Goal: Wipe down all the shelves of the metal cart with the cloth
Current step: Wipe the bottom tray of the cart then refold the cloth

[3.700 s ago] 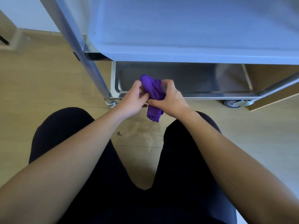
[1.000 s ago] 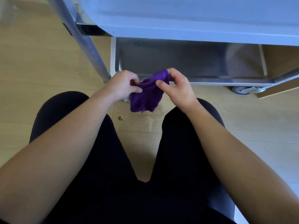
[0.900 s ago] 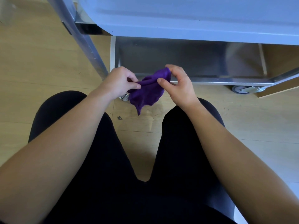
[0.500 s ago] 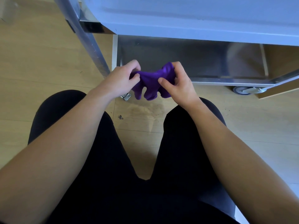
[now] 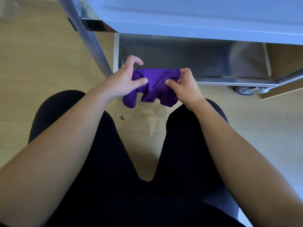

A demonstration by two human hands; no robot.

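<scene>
A purple cloth [image 5: 155, 86] is stretched between both hands, just in front of the metal cart's bottom shelf [image 5: 188, 54]. My left hand [image 5: 123, 79] pinches its left part with the thumb on top, the index finger lifted. My right hand [image 5: 183, 82] pinches the cloth's right edge between thumb and fingers. Loose folds hang below the hands. An upper shelf [image 5: 196, 18] of the cart juts over the bottom one and hides its rear part.
The cart's metal leg [image 5: 91, 40] rises at the left of the hands. A caster wheel [image 5: 246, 90] sits at the right front corner. My knees in black trousers [image 5: 147, 161] are close to the cart. Around them lies wooden floor [image 5: 41, 63].
The hands have drawn apart and spread the bunched cloth wider between them. The left index finger has lifted off it.
</scene>
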